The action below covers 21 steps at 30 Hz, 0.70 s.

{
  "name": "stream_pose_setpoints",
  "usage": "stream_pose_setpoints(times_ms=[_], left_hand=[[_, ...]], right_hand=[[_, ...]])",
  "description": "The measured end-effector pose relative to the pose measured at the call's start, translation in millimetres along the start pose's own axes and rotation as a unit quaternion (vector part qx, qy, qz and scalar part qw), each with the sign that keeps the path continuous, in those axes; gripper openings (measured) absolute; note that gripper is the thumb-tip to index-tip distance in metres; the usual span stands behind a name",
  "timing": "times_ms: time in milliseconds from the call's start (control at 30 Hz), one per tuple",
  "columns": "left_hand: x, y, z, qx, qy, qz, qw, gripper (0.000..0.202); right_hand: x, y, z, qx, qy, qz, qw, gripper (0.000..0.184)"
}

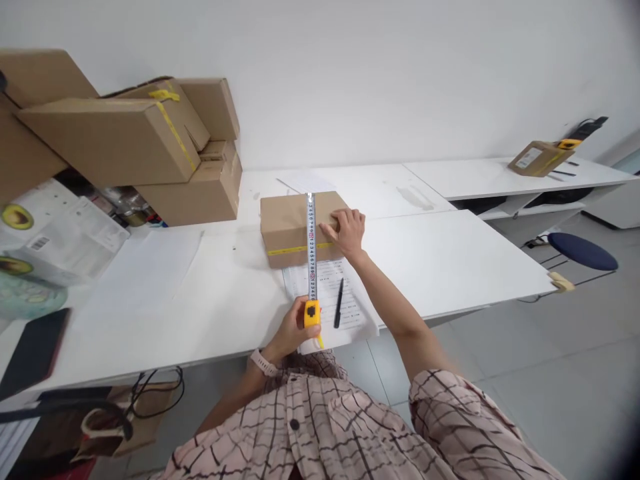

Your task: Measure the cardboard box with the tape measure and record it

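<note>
A brown cardboard box (283, 217) with a yellow tape strip along its front lies on the white table before me. My left hand (295, 323) is closed around a yellow tape measure (312, 313) just in front of the box. From it the metal blade (312, 257) runs straight away from me, over the front edge and across the box top to near its far edge. My right hand (349, 231) rests on the right part of the box top, thumb and fingers apart. Printed sheets (327, 293) lie partly under the box, with a black pen (339, 303) on them.
Cardboard boxes (115, 137) are stacked at the left, beside a clear package with avocado pictures (60, 230). White paper (150, 270) and a dark flat object (37, 350) lie left. Farther right are another small box (537, 159) and a blue stool (583, 251).
</note>
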<state>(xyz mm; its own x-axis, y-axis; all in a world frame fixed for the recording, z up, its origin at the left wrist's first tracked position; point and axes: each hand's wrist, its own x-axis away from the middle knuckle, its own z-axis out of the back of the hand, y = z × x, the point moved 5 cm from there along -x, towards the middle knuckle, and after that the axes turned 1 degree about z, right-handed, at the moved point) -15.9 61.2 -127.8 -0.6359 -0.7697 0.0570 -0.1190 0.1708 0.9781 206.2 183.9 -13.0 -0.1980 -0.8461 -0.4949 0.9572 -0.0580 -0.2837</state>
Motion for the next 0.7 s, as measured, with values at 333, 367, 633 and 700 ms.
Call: stream_pose_setpoints(times_ms=[333, 367, 633, 700], left_hand=[[4.0, 14.0, -9.3, -0.222, -0.036, 0.015, 0.974, 0.066], [5.4, 16.3, -10.4, -0.240, -0.039, 0.011, 0.970, 0.068], [2.9, 26.1, 10.6, -0.223, 0.068, -0.069, 0.970, 0.098], [-1.9, 27.8, 17.2, -0.252, 0.083, -0.087, 0.960, 0.101]], right_hand=[[11.0, 13.0, 57.6, -0.417, 0.058, -0.069, 0.905, 0.068], [15.3, 12.0, 64.1, -0.439, 0.069, -0.066, 0.893, 0.066], [112.6, -12.6, 15.8, -0.446, -0.016, -0.180, 0.877, 0.064], [137.4, -20.2, -4.6, -0.396, -0.080, -0.198, 0.893, 0.067]])
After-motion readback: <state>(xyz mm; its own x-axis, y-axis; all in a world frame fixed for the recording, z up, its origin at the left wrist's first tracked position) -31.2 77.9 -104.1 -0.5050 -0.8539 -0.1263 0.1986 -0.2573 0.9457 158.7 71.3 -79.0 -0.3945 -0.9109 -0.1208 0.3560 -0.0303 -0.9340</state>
